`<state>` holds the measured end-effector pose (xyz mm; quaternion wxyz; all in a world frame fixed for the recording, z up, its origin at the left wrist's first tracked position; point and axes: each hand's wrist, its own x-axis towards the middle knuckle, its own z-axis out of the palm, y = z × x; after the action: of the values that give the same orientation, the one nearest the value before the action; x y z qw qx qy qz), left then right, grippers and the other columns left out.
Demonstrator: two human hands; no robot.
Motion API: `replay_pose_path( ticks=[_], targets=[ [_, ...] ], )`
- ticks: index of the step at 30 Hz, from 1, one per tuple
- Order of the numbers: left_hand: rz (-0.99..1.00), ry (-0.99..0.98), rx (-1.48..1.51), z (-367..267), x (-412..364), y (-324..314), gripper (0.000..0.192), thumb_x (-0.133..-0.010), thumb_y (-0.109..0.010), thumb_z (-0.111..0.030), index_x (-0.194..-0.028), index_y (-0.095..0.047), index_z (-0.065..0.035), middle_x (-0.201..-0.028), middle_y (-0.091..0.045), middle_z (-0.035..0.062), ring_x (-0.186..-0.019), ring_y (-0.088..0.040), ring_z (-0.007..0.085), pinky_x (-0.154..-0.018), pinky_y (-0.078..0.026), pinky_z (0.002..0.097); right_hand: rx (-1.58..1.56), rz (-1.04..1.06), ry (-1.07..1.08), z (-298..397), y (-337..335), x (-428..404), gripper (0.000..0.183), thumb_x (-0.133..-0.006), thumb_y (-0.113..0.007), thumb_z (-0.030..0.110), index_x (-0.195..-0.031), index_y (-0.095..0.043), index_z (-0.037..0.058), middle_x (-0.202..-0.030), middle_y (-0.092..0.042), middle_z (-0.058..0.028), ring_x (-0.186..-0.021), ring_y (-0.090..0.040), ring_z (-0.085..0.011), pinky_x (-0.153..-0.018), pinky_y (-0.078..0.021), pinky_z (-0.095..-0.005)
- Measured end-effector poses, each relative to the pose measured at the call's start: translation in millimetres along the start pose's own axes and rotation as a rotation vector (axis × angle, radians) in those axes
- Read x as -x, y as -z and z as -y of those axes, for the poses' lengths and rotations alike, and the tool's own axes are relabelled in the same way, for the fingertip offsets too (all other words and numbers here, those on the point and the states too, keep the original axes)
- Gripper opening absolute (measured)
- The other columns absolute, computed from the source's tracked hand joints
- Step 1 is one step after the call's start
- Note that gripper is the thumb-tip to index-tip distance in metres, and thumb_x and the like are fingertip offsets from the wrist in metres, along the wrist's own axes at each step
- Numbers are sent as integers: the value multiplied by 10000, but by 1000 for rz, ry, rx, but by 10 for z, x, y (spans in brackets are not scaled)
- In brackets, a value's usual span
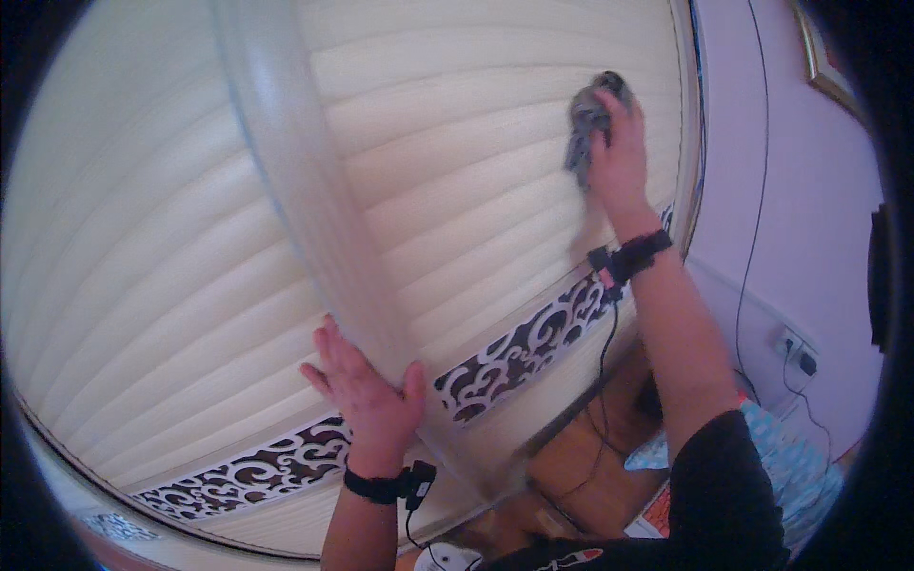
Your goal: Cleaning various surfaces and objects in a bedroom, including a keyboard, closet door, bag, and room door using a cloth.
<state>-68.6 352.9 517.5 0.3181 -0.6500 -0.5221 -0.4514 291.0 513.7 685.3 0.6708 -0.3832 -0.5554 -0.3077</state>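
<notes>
My right hand (620, 160) presses a crumpled grey cloth (589, 125) against the upper right of a cream, ribbed wardrobe door (457, 171). Lower and to the left, my left hand (375, 400) has its fingers spread beside the smooth vertical door stile (321, 214); nothing is in it. Whether its palm touches the door cannot be told. A band of scrollwork (514, 350) on a dark backing crosses the doors below the ribbed part. Each wrist wears a black strap with a small device and a cable.
At the right is a pale wall with a hanging cable (764, 143), a picture frame (821, 78) and a socket with plugs (796, 350). Below lie a wooden floor (585, 471) and blue-and-white patterned fabric (800, 464). A black cable trails from my right wrist.
</notes>
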Motion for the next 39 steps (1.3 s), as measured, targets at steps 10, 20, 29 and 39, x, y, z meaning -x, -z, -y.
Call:
replay_pose_path(
  ticks=[10,20,29,39],
  targets=[
    [10,128,-43,113,180,-95,1106,-949,-420,-739,-1583,-67,95,-1634,-88,373,-1542,-48,510,-1223,23,624,106,-19,-312,-2274,160,828,457,-945,-577,39,-1400,-554,69,-1362,-577,-202,-1305,-523,-376,-1131,-401,-442],
    [-84,144,84,204,168,-177,953,-1014,-332,-634,-1571,-150,117,-1634,-180,352,-1550,-128,457,-1233,53,582,-18,152,-201,57,255,1602,496,-883,-553,8,-1374,-580,63,-1359,-569,-184,-1298,-506,-380,-1125,-384,-450],
    [207,-70,-17,260,487,354,729,-1002,-492,-393,-1543,-318,64,-1611,-302,310,-1513,-275,459,-1222,-97,629,-649,333,2,2328,372,2285,407,-783,-627,-3,-1156,-735,116,-1398,-575,-165,-1292,-529,-417,-1121,-415,-542],
    [289,970,177,932,2544,2156,421,-1025,-617,-310,-755,-579,11,-693,-641,166,-661,-660,268,-632,-506,371,-651,771,183,1986,551,4104,418,-748,-774,196,-1161,-727,152,-1461,-557,-108,-1257,-571,-382,-1084,-417,-603]
  ],
)
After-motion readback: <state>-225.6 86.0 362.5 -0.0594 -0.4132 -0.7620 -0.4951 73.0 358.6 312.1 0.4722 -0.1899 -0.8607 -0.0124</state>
